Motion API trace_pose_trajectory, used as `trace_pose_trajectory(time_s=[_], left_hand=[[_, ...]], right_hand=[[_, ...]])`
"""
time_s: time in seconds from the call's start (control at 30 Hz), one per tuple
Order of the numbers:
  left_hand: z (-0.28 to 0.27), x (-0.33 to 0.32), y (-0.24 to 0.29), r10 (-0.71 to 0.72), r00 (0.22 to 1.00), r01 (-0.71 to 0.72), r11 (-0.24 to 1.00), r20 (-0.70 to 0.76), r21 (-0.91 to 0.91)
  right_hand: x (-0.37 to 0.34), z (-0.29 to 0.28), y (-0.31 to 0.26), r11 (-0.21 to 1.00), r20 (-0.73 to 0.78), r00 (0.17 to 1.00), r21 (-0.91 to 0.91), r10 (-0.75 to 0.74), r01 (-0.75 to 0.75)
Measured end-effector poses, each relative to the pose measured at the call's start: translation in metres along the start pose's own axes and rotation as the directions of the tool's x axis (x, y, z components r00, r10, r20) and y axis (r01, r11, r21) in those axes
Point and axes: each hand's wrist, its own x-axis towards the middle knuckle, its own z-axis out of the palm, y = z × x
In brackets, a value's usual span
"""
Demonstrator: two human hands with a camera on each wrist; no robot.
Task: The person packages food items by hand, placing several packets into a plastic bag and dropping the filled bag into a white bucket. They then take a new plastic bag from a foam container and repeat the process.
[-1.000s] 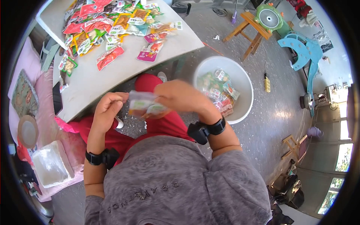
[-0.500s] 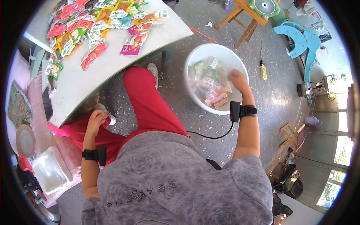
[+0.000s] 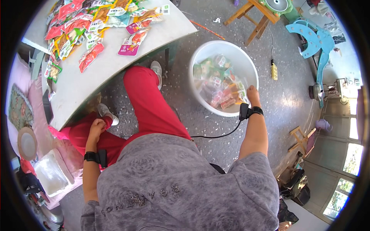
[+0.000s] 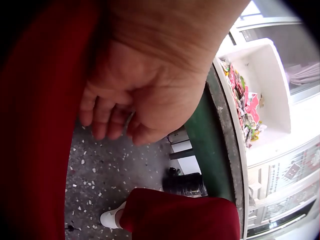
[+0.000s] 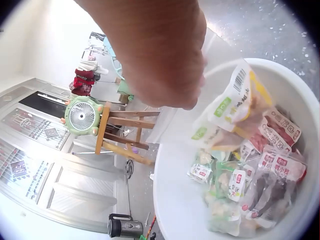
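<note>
Over the right rim of a white bucket (image 3: 195, 98), my right hand (image 3: 253, 95) grips the top of a clear plastic bag. The bag holds yellow-edged snack packets (image 5: 240, 102) with green and white labels and hangs inside the bucket; my fingertips are mostly hidden behind the hand in the right wrist view. Below it lie other clear bags (image 5: 237, 185) with green, red and white packets. My left hand (image 3: 97, 129) is at my red-trousered left thigh, its fingers loosely curled with nothing in them, as the left wrist view (image 4: 150, 95) also shows.
A heap of colourful snack packets (image 3: 90, 25) covers the far part of the white table (image 3: 104, 73) at the left. A wooden stool (image 3: 256, 17) bearing a green fan (image 3: 276, 4) stands beyond the bucket. A yellow power strip (image 3: 274, 72) lies on the floor to the right.
Both hands were in front of my body with the bag. My right hand has since carried it to the bucket and moved lower there, while my left hand has dropped to my thigh.
</note>
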Motion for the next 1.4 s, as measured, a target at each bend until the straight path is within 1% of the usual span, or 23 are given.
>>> trace_pose_trajectory(time_s=[0.07, 0.2, 0.27, 0.33, 0.43, 0.53, 0.57, 0.6, 0.63, 0.7, 0.73, 0.77, 0.8, 0.83, 0.93, 1.0, 1.1, 1.13, 1.17, 1.2, 1.23, 1.3, 1.4], left_hand=[[0.000, 0.001, 0.000, 0.003, 1.000, -0.003, 1.000, -0.005, 0.002], [0.001, 0.001, -0.001, 0.006, 1.000, -0.006, 1.000, -0.009, 0.012], [0.001, -0.001, 0.001, 0.008, 1.000, -0.008, 1.000, -0.003, 0.002], [0.003, -0.002, 0.005, 0.018, 1.000, -0.019, 1.000, -0.012, -0.014], [0.005, -0.006, 0.006, 0.040, 0.999, -0.040, 0.999, -0.015, -0.036], [0.001, -0.004, 0.002, 0.094, 0.995, -0.091, 0.993, 0.035, -0.076], [0.003, -0.005, 0.000, 0.136, 0.990, -0.139, 0.987, -0.037, -0.086], [0.004, -0.004, -0.002, 0.167, 0.985, -0.170, 0.974, -0.035, -0.150], [0.000, 0.002, -0.010, 0.204, 0.979, -0.204, 0.973, -0.009, -0.105], [-0.005, 0.016, -0.029, 0.342, 0.939, -0.343, 0.937, -0.021, -0.061], [-0.008, 0.018, -0.031, 0.320, 0.947, -0.320, 0.946, -0.009, -0.046], [-0.006, 0.015, -0.029, 0.295, 0.951, -0.298, 0.955, -0.092, -0.015], [-0.004, 0.002, -0.020, 0.381, 0.916, -0.394, 0.915, -0.128, -0.093], [-0.006, 0.001, -0.023, 0.441, 0.872, -0.455, 0.890, -0.210, -0.017], [-0.021, -0.027, -0.002, 0.436, 0.839, -0.445, 0.894, -0.325, 0.051], [-0.038, -0.035, -0.004, 0.453, 0.800, -0.488, 0.873, -0.392, 0.013], [-0.065, -0.071, 0.007, 0.601, 0.557, -0.534, 0.788, -0.574, 0.307], [-0.078, -0.079, 0.004, 0.674, 0.424, -0.569, 0.718, -0.605, 0.401], [-0.091, -0.088, -0.001, 0.642, 0.386, -0.507, 0.748, -0.663, 0.429], [-0.103, -0.102, 0.000, 0.610, 0.302, -0.405, 0.778, -0.733, 0.481], [-0.118, -0.110, -0.008, 0.585, 0.201, -0.278, 0.803, -0.786, 0.527], [-0.146, -0.127, -0.024, 0.462, 0.004, -0.219, 0.866, -0.887, 0.450], [-0.203, -0.153, -0.059, 0.583, -0.277, 0.103, 0.808, -0.764, 0.580]], right_hand=[[-0.018, 0.005, -0.006, 0.997, 0.043, 0.997, -0.028, 0.067, -0.066], [-0.059, 0.068, -0.003, 0.983, 0.323, 0.946, -0.182, 0.025, 0.036], [-0.071, 0.122, 0.003, 0.978, 0.445, 0.883, -0.065, -0.151, 0.200], [-0.086, 0.122, -0.034, 0.902, 0.539, 0.759, 0.004, -0.365, 0.432], [-0.102, 0.075, -0.110, 0.943, 0.536, 0.779, 0.128, -0.326, 0.307], [-0.080, 0.070, -0.148, 0.801, 0.439, 0.673, 0.251, -0.595, 0.544], [-0.058, 0.094, -0.148, 0.648, 0.381, 0.547, 0.220, -0.745, 0.729], [-0.063, 0.064, -0.175, 0.756, 0.323, 0.696, 0.418, -0.642, 0.503], [-0.075, 0.015, -0.217, 0.784, 0.333, 0.736, 0.457, -0.589, 0.421], [-0.074, -0.009, -0.263, 0.702, 0.317, 0.686, 0.593, -0.655, 0.395], [-0.082, -0.023, -0.289, 0.625, 0.231, 0.672, 0.650, -0.703, 0.431], [-0.081, -0.020, -0.307, 0.476, 0.082, 0.600, 0.697, -0.796, 0.536], [-0.094, -0.037, -0.332, 0.432, 0.040, 0.589, 0.720, -0.807, 0.543], [-0.103, -0.040, -0.352, 0.376, 0.007, 0.559, 0.747, -0.829, 0.548], [-0.144, -0.059, -0.414, 0.296, -0.013, 0.530, 0.817, -0.848, 0.495], [-0.152, -0.016, -0.426, 0.132, -0.289, 0.423, 0.673, -0.859, 0.728], [-0.169, 0.001, -0.443, 0.059, -0.323, 0.248, 0.497, -0.914, 0.866], [-0.172, 0.007, -0.447, 0.027, -0.340, 0.188, 0.426, -0.921, 0.904], [-0.173, 0.014, -0.448, 0.031, -0.347, 0.165, 0.362, -0.923, 0.932], [-0.173, 0.015, -0.448, 0.028, -0.352, 0.158, 0.346, -0.923, 0.938], [-0.174, 0.015, -0.450, 0.025, -0.359, 0.150, 0.332, -0.921, 0.943], [-0.175, 0.017, -0.451, 0.020, -0.370, 0.144, 0.318, -0.918, 0.948], [-0.176, 0.018, -0.453, 0.017, -0.384, 0.144, 0.314, -0.912, 0.949]])
